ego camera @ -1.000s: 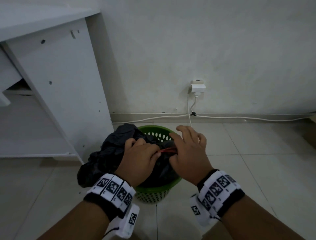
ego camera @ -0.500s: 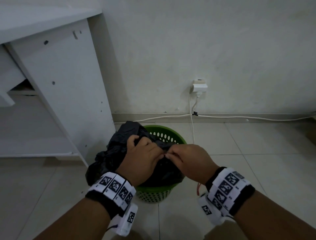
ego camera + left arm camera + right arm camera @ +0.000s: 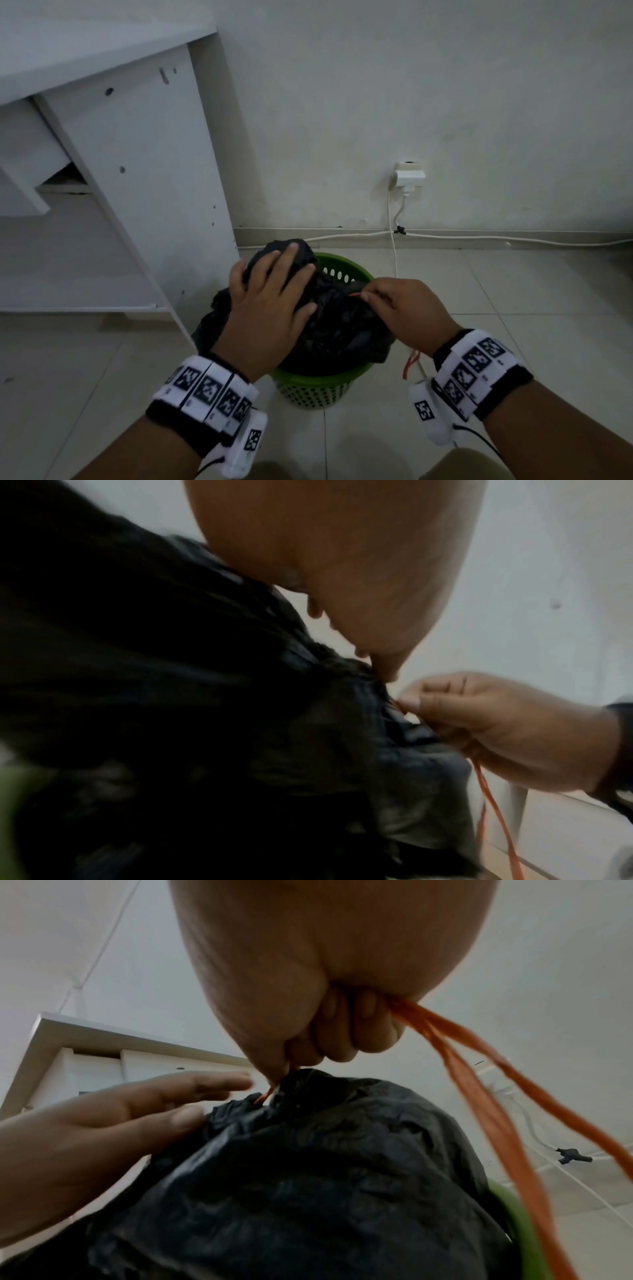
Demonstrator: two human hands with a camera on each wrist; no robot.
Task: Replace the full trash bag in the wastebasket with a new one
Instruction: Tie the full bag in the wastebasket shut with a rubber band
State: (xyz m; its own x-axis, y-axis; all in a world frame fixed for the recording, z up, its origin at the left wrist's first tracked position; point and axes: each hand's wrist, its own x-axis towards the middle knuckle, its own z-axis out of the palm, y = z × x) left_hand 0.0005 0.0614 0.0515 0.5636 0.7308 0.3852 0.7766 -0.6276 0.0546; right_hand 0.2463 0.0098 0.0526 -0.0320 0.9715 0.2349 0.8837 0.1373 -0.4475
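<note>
A full black trash bag [image 3: 337, 327] bulges out of the green perforated wastebasket [image 3: 317, 385] on the tiled floor. My left hand [image 3: 270, 294] lies flat on the bag's top with fingers spread and straight; in the right wrist view the left hand [image 3: 130, 1115] touches the gathered plastic. My right hand [image 3: 394, 305] pinches the orange drawstring [image 3: 455, 1064] where it leaves the bag's [image 3: 308, 1177] neck. The string's loose loop hangs below my right wrist [image 3: 411, 363]. In the left wrist view the right hand [image 3: 479, 723] holds the drawstring [image 3: 489, 802] beside the bag [image 3: 171, 723].
A white desk panel [image 3: 144, 192] stands close on the wastebasket's left. A wall socket [image 3: 409, 176] with white cables [image 3: 513, 238] along the skirting sits behind. Tiled floor [image 3: 513, 308] spreads to the right and front.
My left hand has let go of the bag's neck and opened flat over the bag's top, reaching farther back. My right hand has stayed pinching the drawstring and shifted slightly right.
</note>
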